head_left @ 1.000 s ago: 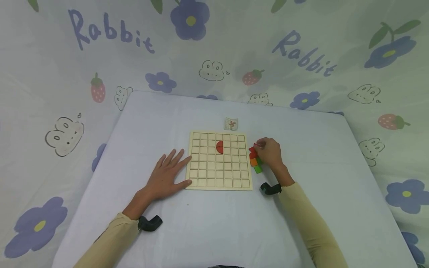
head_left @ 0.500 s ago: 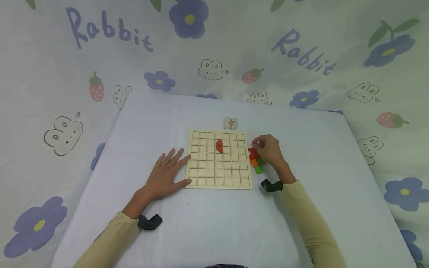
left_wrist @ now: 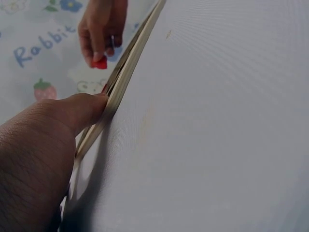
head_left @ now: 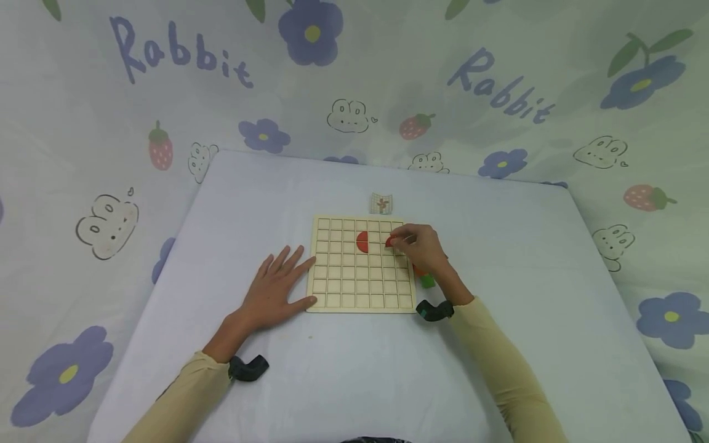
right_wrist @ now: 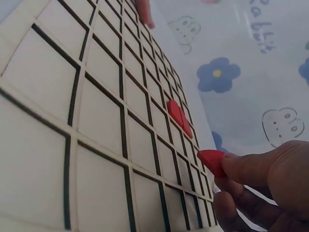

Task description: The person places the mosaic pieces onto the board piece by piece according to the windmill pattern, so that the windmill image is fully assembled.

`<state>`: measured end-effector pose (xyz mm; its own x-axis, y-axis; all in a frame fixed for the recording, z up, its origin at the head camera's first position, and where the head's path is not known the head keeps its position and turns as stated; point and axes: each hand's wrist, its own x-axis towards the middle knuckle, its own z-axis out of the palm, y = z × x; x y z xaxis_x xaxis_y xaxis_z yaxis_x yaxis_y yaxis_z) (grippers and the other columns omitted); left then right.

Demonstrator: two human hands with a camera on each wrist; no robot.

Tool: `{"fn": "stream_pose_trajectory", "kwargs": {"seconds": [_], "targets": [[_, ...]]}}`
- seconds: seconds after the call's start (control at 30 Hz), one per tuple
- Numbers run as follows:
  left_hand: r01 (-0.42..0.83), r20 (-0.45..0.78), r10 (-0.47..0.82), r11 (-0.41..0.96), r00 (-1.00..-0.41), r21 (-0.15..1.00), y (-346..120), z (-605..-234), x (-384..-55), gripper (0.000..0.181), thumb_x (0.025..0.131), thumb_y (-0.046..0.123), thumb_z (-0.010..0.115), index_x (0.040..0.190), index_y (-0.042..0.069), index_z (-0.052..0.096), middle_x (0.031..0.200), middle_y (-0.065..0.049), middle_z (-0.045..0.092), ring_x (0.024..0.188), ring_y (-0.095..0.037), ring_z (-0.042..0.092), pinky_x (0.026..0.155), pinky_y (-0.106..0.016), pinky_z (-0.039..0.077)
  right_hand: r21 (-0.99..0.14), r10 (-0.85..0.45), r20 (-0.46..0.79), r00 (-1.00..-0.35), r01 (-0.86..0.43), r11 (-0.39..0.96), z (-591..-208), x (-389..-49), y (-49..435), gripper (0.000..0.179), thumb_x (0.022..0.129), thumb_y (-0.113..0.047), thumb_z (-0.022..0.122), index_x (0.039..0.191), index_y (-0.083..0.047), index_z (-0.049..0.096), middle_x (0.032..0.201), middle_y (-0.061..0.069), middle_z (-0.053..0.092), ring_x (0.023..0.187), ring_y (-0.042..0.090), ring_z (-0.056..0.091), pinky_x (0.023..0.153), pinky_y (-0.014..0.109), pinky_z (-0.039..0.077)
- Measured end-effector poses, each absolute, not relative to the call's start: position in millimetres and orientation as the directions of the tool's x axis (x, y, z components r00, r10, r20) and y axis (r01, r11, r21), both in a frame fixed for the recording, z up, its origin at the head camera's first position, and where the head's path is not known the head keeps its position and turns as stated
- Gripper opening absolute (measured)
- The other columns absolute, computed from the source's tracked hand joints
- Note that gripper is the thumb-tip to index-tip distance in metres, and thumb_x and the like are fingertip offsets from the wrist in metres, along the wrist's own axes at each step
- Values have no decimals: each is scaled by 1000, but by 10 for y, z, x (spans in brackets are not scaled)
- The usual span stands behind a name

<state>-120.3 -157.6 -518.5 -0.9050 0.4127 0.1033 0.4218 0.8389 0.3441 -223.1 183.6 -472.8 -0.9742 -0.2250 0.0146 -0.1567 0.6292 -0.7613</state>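
Note:
My right hand [head_left: 420, 246] is over the right part of a pale wooden grid board [head_left: 341, 289]. Between thumb and fingers it pinches a red quarter-circle piece [right_wrist: 212, 162], held above the squares in the right wrist view. Two red pieces [head_left: 362, 242] sit side by side in the upper middle squares, forming a half circle. My left hand [head_left: 274, 289] lies flat with fingers spread, its thumb and a fingertip touching the board's left edge. In the left wrist view the left thumb [left_wrist: 87, 108] rests at the board's rim.
A small card with a pinwheel-like pattern on a grid [head_left: 381, 203] lies just behind the board. Beside its right edge is a small pile with a green piece [head_left: 428, 281] and an orange one, partly hidden by my right hand. A white cloth covers the table [head_left: 354, 375].
My right hand has picked a red piece from the pile beside the board and moved left with it, over the grid. The left hand has stayed in place.

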Motion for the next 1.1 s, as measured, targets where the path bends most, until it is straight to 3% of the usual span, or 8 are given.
{"fn": "stream_pose_trajectory", "kwargs": {"seconds": [0.37, 0.7, 0.9, 1.1], "targets": [[424, 101, 417, 835, -903, 351, -1567, -5183, -1201, 81, 90, 66, 52, 156, 24, 30, 163, -6, 15, 149, -31, 5, 116, -54, 4, -790, -286, 24, -958, -194, 582, -4819, -2219, 1679, 12, 87, -13, 77, 97, -8, 75, 84, -1, 71, 75, 16, 66, 69, 35, 54], [426, 116, 412, 839, -904, 338, -1573, -5186, -1204, 81, 90, 65, 52, 156, 23, 32, 162, -8, 18, 149, -32, 7, 116, -55, 6, -666, -314, 110, -943, -304, 681, -4893, -2203, 1583, 15, 89, -15, 75, 100, -5, 78, 97, 6, 73, 81, 18, 65, 69, 35, 53], [432, 123, 416, 834, -901, 343, -1572, -5189, -1205, 81, 90, 66, 52, 155, 23, 32, 162, -8, 18, 149, -33, 8, 116, -55, 7, -707, -307, 150, -940, -319, 632, -4939, -2180, 1675, 23, 88, -8, 73, 110, -3, 74, 89, 4, 72, 79, 16, 65, 72, 34, 54], [430, 127, 413, 833, -902, 347, -1574, -5188, -1200, 81, 90, 66, 52, 155, 23, 33, 162, -8, 18, 148, -33, 9, 116, -55, 7, -717, -289, 143, -947, -300, 629, -4926, -2138, 1818, 17, 88, -7, 71, 106, -6, 74, 90, 2, 69, 77, 17, 59, 69, 33, 50]]}}
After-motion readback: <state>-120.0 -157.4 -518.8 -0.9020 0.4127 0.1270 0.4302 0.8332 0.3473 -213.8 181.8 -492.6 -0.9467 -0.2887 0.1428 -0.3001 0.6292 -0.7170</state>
